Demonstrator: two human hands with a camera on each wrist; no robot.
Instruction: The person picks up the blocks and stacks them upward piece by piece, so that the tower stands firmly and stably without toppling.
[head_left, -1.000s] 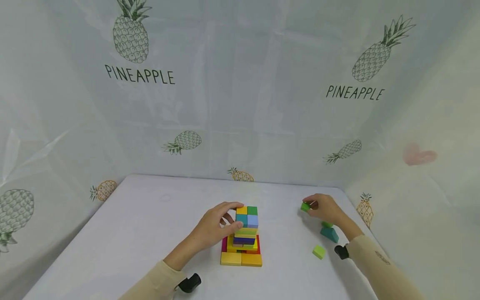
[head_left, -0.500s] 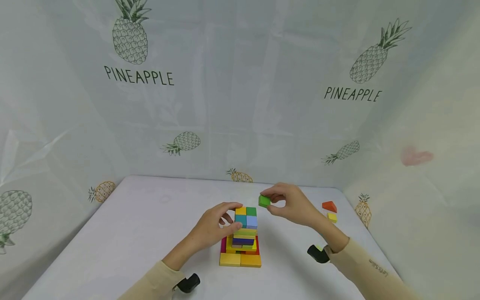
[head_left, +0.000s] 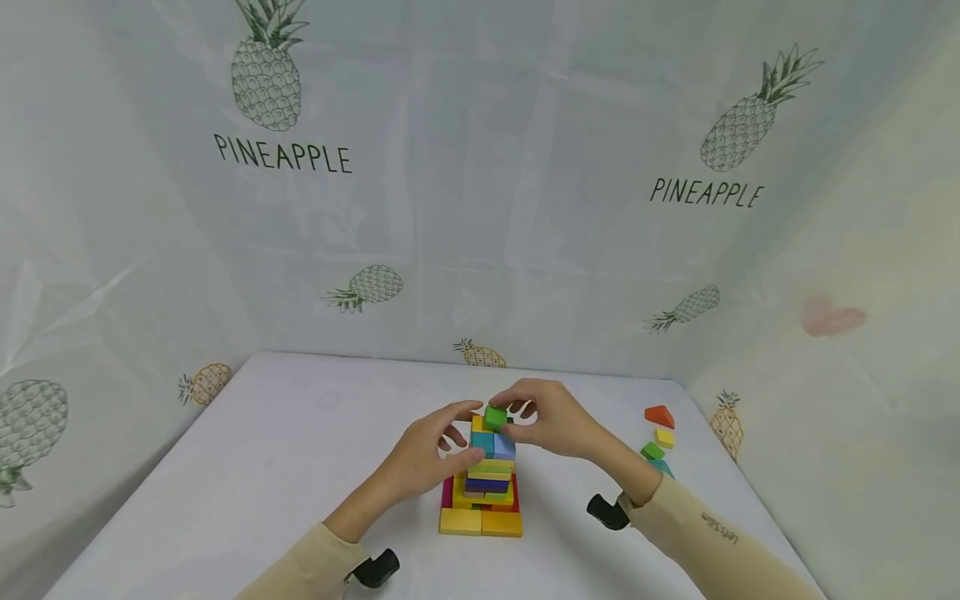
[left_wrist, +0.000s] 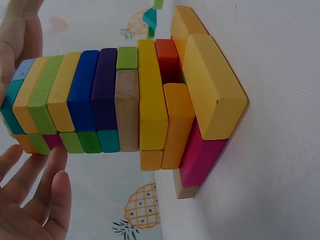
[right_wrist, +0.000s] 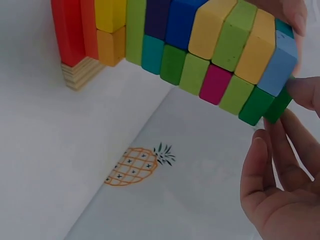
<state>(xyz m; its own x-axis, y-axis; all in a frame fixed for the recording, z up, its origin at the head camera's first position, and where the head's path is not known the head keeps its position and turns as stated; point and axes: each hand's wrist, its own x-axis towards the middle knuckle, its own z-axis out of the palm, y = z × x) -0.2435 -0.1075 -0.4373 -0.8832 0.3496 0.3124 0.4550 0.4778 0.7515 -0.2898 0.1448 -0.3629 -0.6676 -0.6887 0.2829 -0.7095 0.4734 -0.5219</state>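
A tall tower of coloured wooden blocks [head_left: 489, 482] stands near the middle of the table. My left hand [head_left: 429, 448] steadies its upper left side, thumb against the teal block [head_left: 482, 444] in front and index finger at the back. In the left wrist view, fingertips [left_wrist: 56, 152] touch the small blocks along one side. My right hand [head_left: 553, 419] pinches a green block [head_left: 495, 417] between thumb and fingers over the tower's top right. The right wrist view has this green block [right_wrist: 278, 106] at the upper end; whether it bears on the tower, I cannot tell.
To the right lie a red-orange block [head_left: 660, 417], a yellow block [head_left: 664, 437], a green block [head_left: 652, 451] and a teal block [head_left: 662, 468], partly behind the right forearm. Wide yellow blocks [head_left: 481, 522] form the tower's front base. A pineapple-print sheet [head_left: 480, 208] hangs behind the table.
My right hand has carried the green block leftward from the table's right side to the tower's top. My left hand has stayed on the tower.
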